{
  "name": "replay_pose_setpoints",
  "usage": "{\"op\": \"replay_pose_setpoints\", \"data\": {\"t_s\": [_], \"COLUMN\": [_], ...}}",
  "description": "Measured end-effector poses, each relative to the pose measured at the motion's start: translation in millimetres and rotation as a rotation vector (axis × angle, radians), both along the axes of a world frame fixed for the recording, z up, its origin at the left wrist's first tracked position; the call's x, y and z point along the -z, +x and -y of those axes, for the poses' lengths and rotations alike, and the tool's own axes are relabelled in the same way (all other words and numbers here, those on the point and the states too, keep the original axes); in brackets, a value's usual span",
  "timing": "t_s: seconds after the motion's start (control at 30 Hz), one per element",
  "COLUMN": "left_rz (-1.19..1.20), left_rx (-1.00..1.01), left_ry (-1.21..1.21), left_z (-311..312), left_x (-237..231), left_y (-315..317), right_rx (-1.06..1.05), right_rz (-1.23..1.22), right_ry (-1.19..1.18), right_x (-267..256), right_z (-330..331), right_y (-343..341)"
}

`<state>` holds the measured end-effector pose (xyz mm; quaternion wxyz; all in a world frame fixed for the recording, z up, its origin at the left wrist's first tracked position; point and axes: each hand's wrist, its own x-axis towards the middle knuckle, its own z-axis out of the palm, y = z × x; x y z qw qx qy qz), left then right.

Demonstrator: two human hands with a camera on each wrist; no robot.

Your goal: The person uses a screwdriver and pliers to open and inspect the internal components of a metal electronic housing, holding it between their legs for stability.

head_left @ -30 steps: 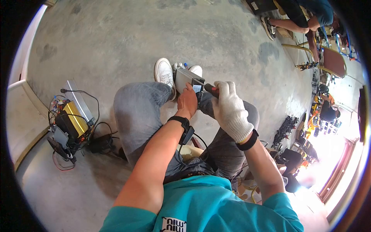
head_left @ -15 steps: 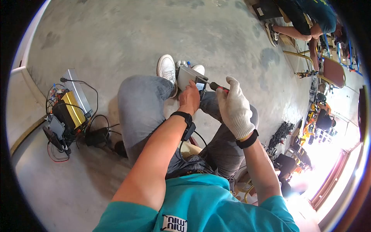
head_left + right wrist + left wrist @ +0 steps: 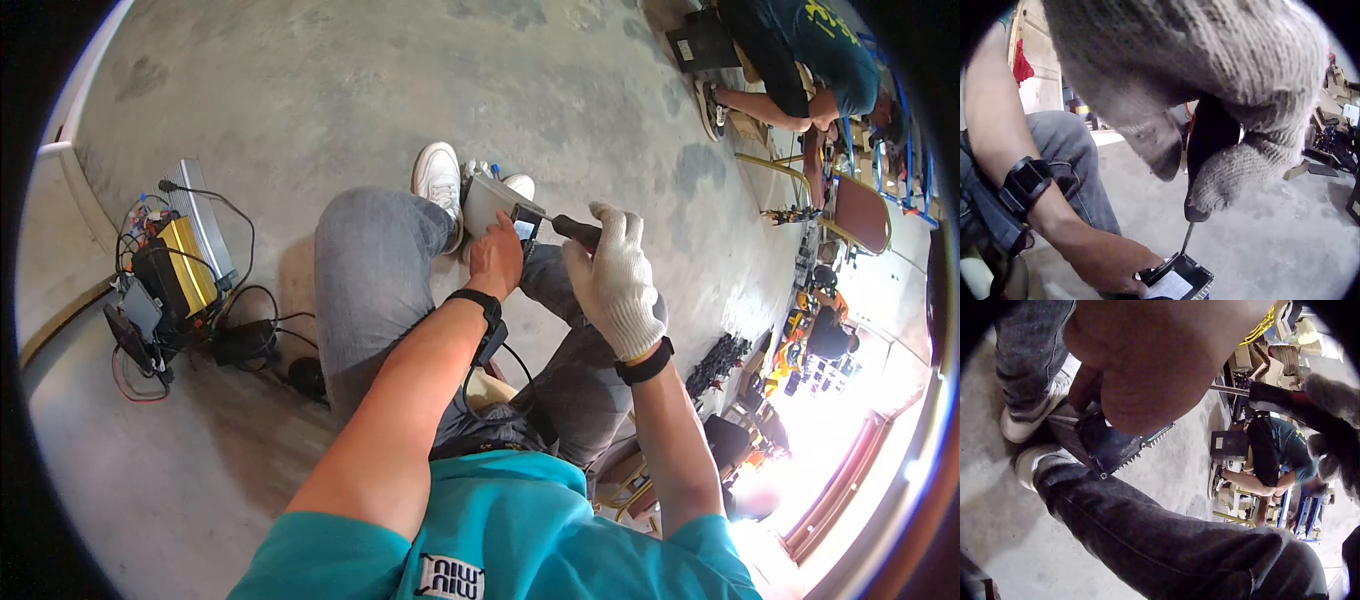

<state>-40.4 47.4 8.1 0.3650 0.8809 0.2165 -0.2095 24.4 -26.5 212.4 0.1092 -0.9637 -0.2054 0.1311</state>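
Note:
My bare left hand [image 3: 497,258] grips the near end of a grey metal box [image 3: 485,200], which stands tilted between the white shoes. In the left wrist view the box's dark end plate [image 3: 1113,449] shows ridged fins along one edge. A white label [image 3: 1171,285] lies on that end in the right wrist view. My right hand [image 3: 618,285], in a white knit glove, holds a screwdriver [image 3: 576,231] by its dark handle. The screwdriver's thin shaft [image 3: 1188,239] points down, its tip at the edge of the box's end, close beside the left fingers.
On the floor at left sit a yellow-and-black device [image 3: 186,268], a silver finned case [image 3: 203,215] and tangled black cables [image 3: 250,235]. Another person [image 3: 825,60] bends over at the upper right, near a red-backed chair [image 3: 862,212]. Cluttered gear lines the right side.
The right hand's fingers have gone from closely curled to more extended around the screwdriver handle. The left hand stays on the box. The head view has shifted slightly.

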Motion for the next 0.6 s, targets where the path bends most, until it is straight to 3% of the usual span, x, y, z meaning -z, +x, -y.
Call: {"op": "replay_pose_setpoints", "data": {"t_s": [0.07, 0.2, 0.27, 0.4, 0.6], "left_rz": [-0.023, 0.009, 0.027, -0.017, -0.01], "left_rx": [-0.02, -0.003, -0.018, 0.033, 0.036], "left_ry": [-0.015, 0.048, 0.065, 0.093, 0.113], "left_z": [1, 3, 5, 6, 6], "left_x": [1, -1, 2, 3, 0], "left_y": [-1, -3, -3, -2, -2], "right_rx": [-0.179, -0.313, -0.058, -0.01, -0.368], "right_rz": [0.032, 0.046, -0.054, -0.045, 0.019], "right_ry": [0.046, 0.06, -0.052, -0.033, -0.101], "right_x": [0, 5, 2, -2, -3], "right_z": [4, 9, 1, 0, 3], "right_y": [3, 6, -1, -1, -1]}}
